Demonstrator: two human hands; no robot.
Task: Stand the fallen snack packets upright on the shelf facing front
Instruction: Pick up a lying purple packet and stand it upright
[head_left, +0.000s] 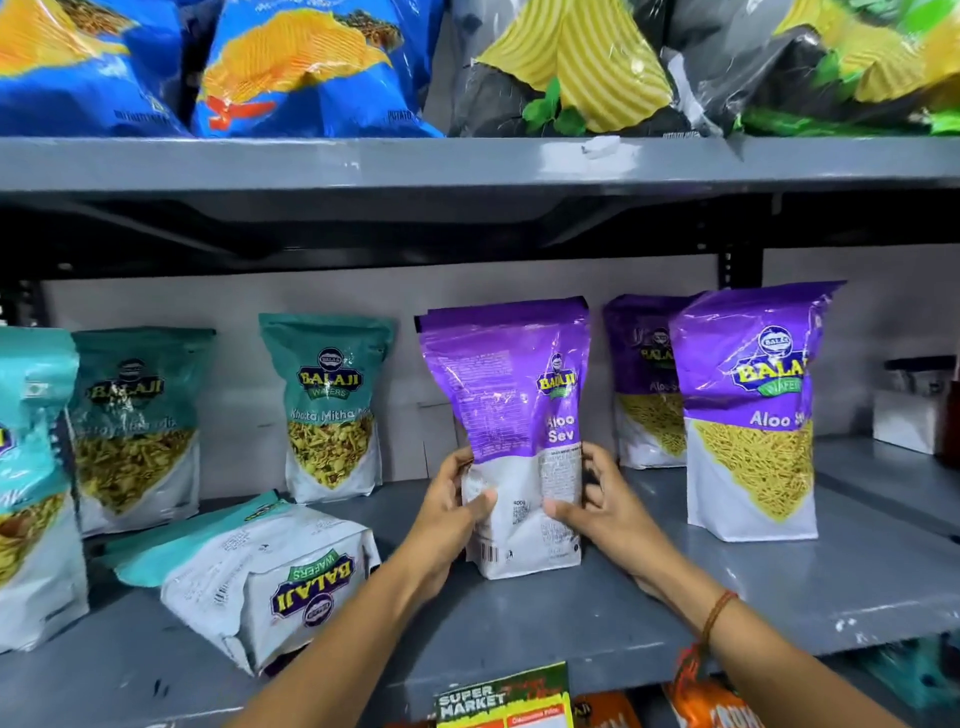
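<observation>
Grey shelf (649, 597), mid-height, room on both sides of the purple Aloo Sev packet (511, 415), which stands upright at centre, long axis vertical, back panel turned near, so it needs a twist to face front. Left hand (457, 506) and right hand (597, 501) clasp its lower sides, fingers wrapped. Teal packet (260, 577) lies fallen near-left, closer to the left hand.
</observation>
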